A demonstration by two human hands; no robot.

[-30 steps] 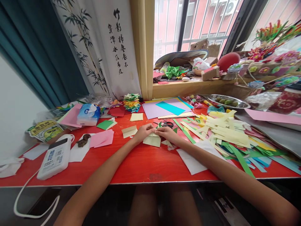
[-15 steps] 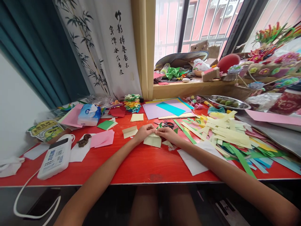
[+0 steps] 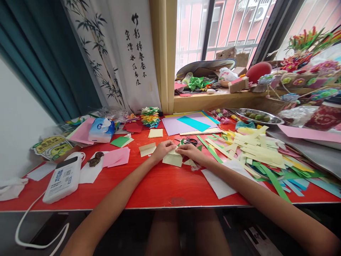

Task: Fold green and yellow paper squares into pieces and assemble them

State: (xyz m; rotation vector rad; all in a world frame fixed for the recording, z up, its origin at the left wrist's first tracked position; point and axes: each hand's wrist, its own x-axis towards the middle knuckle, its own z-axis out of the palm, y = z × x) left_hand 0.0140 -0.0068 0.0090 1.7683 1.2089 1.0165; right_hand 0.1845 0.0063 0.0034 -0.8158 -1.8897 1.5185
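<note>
A pale yellow-green paper piece (image 3: 173, 158) lies on the red table (image 3: 160, 185) in the middle. My left hand (image 3: 163, 149) pinches its top edge from the left with curled fingers. My right hand (image 3: 188, 150) pinches the same edge from the right, so the fingertips of both hands nearly meet. Black-handled scissors (image 3: 190, 141) lie just behind my right hand. A folded cream sheet (image 3: 147, 149) rests to the left of my left hand.
A heap of yellow, green and blue paper strips (image 3: 255, 151) covers the right side. Lilac and cyan sheets (image 3: 190, 123) lie at the back. On the left are pink paper (image 3: 115, 156), a tissue pack (image 3: 101, 129) and a white device with a cord (image 3: 61, 179). A cluttered windowsill (image 3: 226, 94) stands behind.
Both hands stay pinched on the paper with only slight finger shifts. The view has drifted a little; nothing else moved.
</note>
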